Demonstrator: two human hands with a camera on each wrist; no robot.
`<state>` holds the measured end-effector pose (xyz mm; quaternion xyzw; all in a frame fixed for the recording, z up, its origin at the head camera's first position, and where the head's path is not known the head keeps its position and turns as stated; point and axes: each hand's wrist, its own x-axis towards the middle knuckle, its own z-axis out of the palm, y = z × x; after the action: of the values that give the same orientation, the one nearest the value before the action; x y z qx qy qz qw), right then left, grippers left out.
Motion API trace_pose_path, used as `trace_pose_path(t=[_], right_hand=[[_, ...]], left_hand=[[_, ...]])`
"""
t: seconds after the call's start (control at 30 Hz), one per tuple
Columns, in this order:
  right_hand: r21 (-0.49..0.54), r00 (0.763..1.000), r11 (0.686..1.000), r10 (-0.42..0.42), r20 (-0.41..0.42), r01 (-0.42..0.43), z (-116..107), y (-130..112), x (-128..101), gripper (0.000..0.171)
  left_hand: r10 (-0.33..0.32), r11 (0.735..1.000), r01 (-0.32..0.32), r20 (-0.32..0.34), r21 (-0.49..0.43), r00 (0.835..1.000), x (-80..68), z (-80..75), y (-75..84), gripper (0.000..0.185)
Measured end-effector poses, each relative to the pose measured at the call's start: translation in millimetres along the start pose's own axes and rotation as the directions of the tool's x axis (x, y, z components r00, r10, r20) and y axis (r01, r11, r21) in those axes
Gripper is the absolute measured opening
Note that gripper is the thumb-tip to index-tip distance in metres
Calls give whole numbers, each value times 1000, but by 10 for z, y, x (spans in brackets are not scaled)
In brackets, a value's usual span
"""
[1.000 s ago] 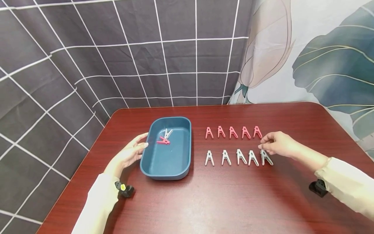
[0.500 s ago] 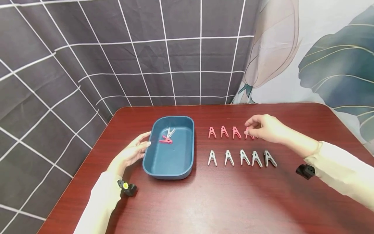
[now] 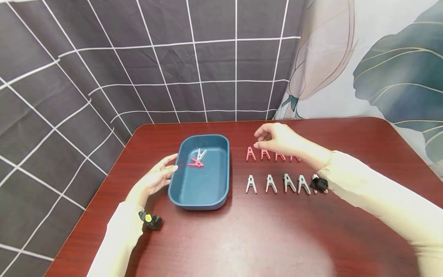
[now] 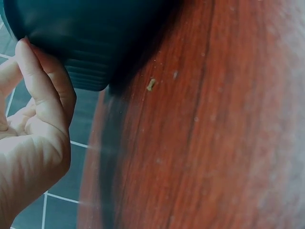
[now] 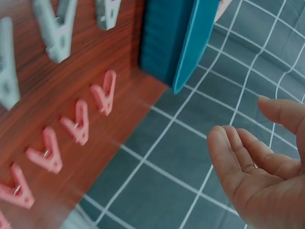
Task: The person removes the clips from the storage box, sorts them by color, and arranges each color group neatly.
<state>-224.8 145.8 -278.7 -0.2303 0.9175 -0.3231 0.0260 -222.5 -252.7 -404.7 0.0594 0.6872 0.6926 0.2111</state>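
Observation:
A blue plastic bin (image 3: 198, 192) stands on the table, with one white clothespin (image 3: 201, 154) and one red clothespin (image 3: 195, 163) inside. My left hand (image 3: 155, 179) holds the bin's left side, its thumb at the rim, as the left wrist view also shows. Past the bin's right side, my right hand (image 3: 277, 138) hovers above the left end of the red row, thumb and fingers apart, holding nothing. Below it lie several red clothespins (image 3: 250, 154); my forearm covers the right end of that row. Several white clothespins (image 3: 251, 184) form a nearer row, the rightmost partly behind the wrist camera.
The reddish-brown wooden table (image 3: 221, 246) reaches back to a dark grid-patterned cloth (image 3: 214, 61). A pale cloth with large leaves (image 3: 401, 77) hangs at the right. Black wrist cameras (image 3: 152, 222) sit on both wrists.
My right hand has gone from the rightmost white clothespin, up and left across the red row, to its left end. My left hand stays at the bin.

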Motion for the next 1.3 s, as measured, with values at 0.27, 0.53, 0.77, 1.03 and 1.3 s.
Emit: trace_pose_path(t=[0.27,0.53,0.77,1.03,1.3], right_hand=[[67,999,997,-40,-1,40,327,-113,287,24],[78,997,994,-72,4,71,662,-286,591,25],[102,997,992,-73,10,71,944,-384,724,26],[96,996,991,-89,5,88,1225,-456,817,23],[64,999,997,-34,32,32,1456,-463,937,24]], left_hand=[[-5,1000,6,24,-13,1000,-26,11,-45,56],[11,1000,-11,0,16,1000,-23,-30,-12,54],[0,1000,0,0,0,1000,-26,-23,11,54],[-5,1000,5,-4,11,1000,-23,-20,7,55],[-5,999,5,-6,38,1000,-24,-22,16,56]])
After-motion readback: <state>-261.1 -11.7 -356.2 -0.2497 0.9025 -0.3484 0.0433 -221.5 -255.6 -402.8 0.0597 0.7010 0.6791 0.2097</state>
